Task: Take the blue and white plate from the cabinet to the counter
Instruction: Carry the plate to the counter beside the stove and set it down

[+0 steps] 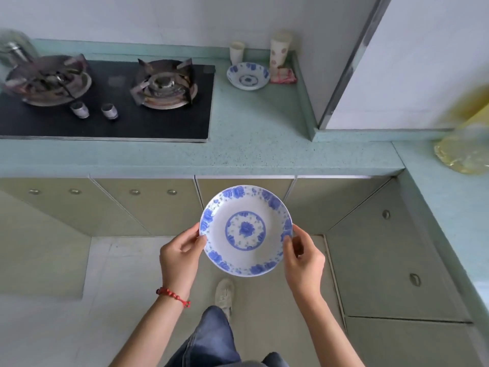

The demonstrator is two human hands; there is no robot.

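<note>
Holding the blue and white plate [246, 230] flat in mid-air, both hands have it by the rim: left hand [180, 256] at the plate's 9 o'clock, right hand [304, 256] at 3 o'clock, fingers curled under the edge and thumbs on top. It's empty, just the blue flower pattern, and it sits in front of the closed cabinet doors [148, 205], below the edge of the green counter [254, 128], not on it.

Up at 12 o'clock on the counter there's a second blue and white dish [248, 76], also empty as far as I can see. Right behind it are two pale cups [280, 50]; can't see into either. A red and white packet thing [284, 76] sits at the dish's 3 o'clock, too blurry to say what it is.

Gas stove [105, 99] is at 10 o'clock, its left burner smeared by blur and partly cut off. Something yellow and see-through [464, 152] at 3 o'clock is cut by the frame edge, can't make it out. Red bead bracelet [173, 297] on the left wrist.
</note>
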